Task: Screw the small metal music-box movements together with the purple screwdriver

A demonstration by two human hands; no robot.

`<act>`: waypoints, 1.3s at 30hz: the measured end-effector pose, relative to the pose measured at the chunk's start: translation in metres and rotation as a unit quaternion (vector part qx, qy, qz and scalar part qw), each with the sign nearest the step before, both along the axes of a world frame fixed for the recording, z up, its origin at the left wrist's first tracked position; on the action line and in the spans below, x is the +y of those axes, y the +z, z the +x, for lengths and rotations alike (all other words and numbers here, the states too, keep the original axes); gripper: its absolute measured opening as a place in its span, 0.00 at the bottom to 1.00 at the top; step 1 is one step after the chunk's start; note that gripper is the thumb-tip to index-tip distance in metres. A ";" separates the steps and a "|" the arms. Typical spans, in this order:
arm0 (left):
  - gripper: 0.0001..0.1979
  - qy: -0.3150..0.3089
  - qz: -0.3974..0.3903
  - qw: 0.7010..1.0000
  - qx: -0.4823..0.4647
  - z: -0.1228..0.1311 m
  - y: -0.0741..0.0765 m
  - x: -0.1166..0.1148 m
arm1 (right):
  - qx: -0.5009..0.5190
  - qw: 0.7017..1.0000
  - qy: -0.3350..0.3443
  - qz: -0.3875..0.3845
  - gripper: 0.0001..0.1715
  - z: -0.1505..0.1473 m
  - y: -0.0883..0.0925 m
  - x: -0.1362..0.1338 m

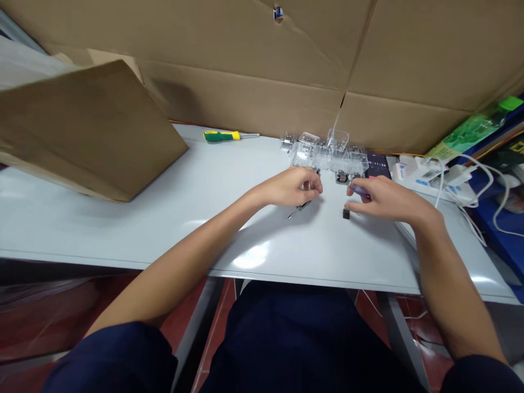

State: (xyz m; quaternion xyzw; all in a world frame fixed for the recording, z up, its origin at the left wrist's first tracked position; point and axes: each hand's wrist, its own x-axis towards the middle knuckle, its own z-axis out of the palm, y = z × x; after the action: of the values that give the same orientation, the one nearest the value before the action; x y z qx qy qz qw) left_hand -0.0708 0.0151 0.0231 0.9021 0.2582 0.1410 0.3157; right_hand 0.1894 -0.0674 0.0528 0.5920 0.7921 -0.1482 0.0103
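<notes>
My left hand (292,186) is above the white table with its fingers curled and thumb drawn in; what they hold, if anything, is hidden. A thin metal tool (295,210) shows just below that hand, partly covered by it. My right hand (385,197) has its fingers closed around a purple, handle-like piece (360,190), its far end hidden in the palm. Beside the right thumb a small dark block (346,214) rests on the table. Just beyond both hands stand several clear plastic boxes (323,157), some with metal parts; one small metal part (341,177) lies at their front.
A green-yellow screwdriver (222,136) lies at the back. On the left stands a tilted cardboard box (94,131); a cardboard wall (245,49) closes the back. To the right are a phone (377,164), a power strip (434,177) with loose cables, and a green-labelled bottle (470,131).
</notes>
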 end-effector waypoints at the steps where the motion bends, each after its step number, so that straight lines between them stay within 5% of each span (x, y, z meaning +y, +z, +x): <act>1: 0.14 -0.007 0.017 1.000 0.011 -0.002 0.000 0.002 | 0.000 1.000 0.003 0.012 0.13 0.001 0.001 0.000; 8: 0.25 -0.078 0.058 0.992 0.081 -0.012 0.000 0.010 | 0.011 0.998 0.005 0.061 0.11 0.002 0.001 0.001; 22: 0.07 -0.052 0.114 0.992 0.033 -0.002 0.007 -0.010 | 0.027 0.997 0.032 0.061 0.10 -0.003 0.000 0.000; 30: 0.10 -0.080 0.189 0.976 0.073 0.011 -0.016 -0.017 | 0.029 0.997 0.029 0.070 0.13 0.000 0.003 -0.002; 39: 0.14 0.001 0.272 0.960 0.070 0.034 -0.035 -0.005 | 0.056 0.992 -0.001 0.111 0.14 0.013 0.009 -0.002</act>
State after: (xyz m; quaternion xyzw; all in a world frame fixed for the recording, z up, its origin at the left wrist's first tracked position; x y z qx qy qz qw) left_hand -0.0368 0.0102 -0.0121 0.9612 0.2328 0.1427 0.0399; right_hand 0.2022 -0.0695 0.0621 0.5809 0.8025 -0.0926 -0.0996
